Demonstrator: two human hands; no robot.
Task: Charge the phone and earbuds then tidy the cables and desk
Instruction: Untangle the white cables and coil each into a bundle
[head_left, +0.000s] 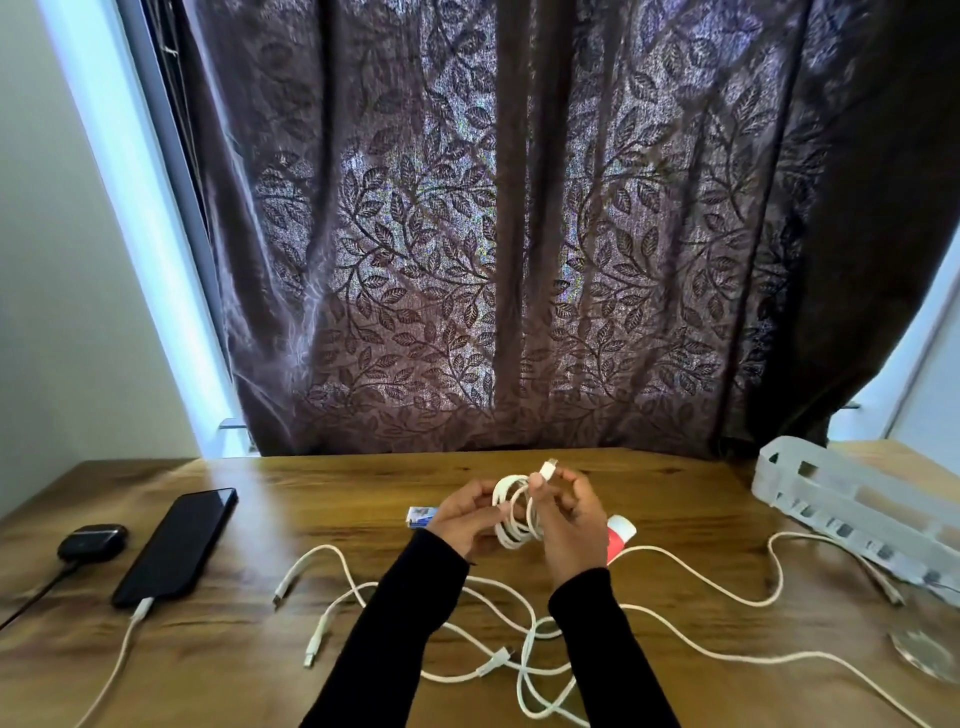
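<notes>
Above the middle of the wooden desk (363, 483) both hands hold a coiled white cable (511, 512). My left hand (467, 517) grips the coil's left side. My right hand (569, 522) pinches the cable just below its plug, which sticks up above the fingers. At the left lies a black phone (179, 545) with a white cable (124, 649) plugged into its near end. Left of it sits a black earbuds case (93, 540) with a dark cable attached. Several loose white cables (519, 649) sprawl tangled across the near desk.
A translucent white organiser tray (852, 506) lies at the right. A red and white tube (621, 535) shows behind my right hand, a small blue and white box (421, 517) behind my left. A shiny round object (924, 657) sits far right. A dark leaf-patterned curtain (519, 234) hangs behind.
</notes>
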